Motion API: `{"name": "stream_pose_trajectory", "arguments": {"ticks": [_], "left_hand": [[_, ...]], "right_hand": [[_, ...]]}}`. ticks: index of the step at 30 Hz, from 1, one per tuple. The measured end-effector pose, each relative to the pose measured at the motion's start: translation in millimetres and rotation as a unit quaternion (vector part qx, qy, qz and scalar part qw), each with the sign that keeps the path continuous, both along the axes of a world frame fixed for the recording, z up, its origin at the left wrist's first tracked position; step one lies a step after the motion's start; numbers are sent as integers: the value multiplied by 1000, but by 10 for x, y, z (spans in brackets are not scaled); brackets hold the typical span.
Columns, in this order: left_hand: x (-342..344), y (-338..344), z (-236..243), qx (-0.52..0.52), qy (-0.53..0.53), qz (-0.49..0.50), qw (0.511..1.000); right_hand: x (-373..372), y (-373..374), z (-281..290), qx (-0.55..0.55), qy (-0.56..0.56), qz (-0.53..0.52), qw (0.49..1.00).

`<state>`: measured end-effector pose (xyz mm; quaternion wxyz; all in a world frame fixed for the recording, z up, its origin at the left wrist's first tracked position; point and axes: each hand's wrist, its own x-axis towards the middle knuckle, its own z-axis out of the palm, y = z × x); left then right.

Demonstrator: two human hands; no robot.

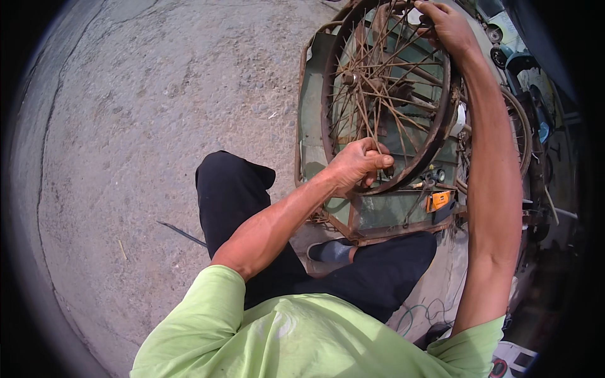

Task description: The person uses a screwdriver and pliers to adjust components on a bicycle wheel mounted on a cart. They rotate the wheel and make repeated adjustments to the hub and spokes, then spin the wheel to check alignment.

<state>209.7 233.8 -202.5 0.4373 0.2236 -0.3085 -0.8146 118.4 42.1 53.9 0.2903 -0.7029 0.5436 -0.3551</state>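
Note:
A rusty spoked wheel point(327, 101) is tilted over a green, brown-edged metal frame in front of me. Thin brown spokes fan out from its hub point(350, 79). At the near part of the rim my left hand point(360, 165) is closed, with a spoke between thumb and curled fingers; the exact fingertip contact is partly hidden. My right arm reaches far forward, and my right hand point(446, 30) grips the wheel's rim at the far right. Some of its fingers are behind the rim.
The green metal frame point(312, 135) stands under the wheel, with an orange-and-black item point(439, 201) at its near right corner. Another spoked wheel point(520, 129) and assorted parts crowd the right side. Rough concrete point(145, 126) spreads left, with a dark rod point(181, 233) by my knee.

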Motion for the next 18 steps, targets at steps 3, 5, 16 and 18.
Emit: {"name": "stream_pose_trajectory", "arguments": {"ticks": [3, 5, 16, 18], "left_hand": [[38, 72, 53, 52, 48, -5, 998], [77, 69, 48, 17, -15, 5, 1000], [114, 32, 83, -8, -272, -16, 962], [138, 49, 100, 6, -292, -32, 956]], "right_hand": [[-66, 36, -49, 2, -35, 24, 999], [-112, 76, -105, -16, -43, 33, 998], [-174, 627, -224, -135, 73, -66, 986], [-135, 845, -189, -117, 63, -73, 989]]}}
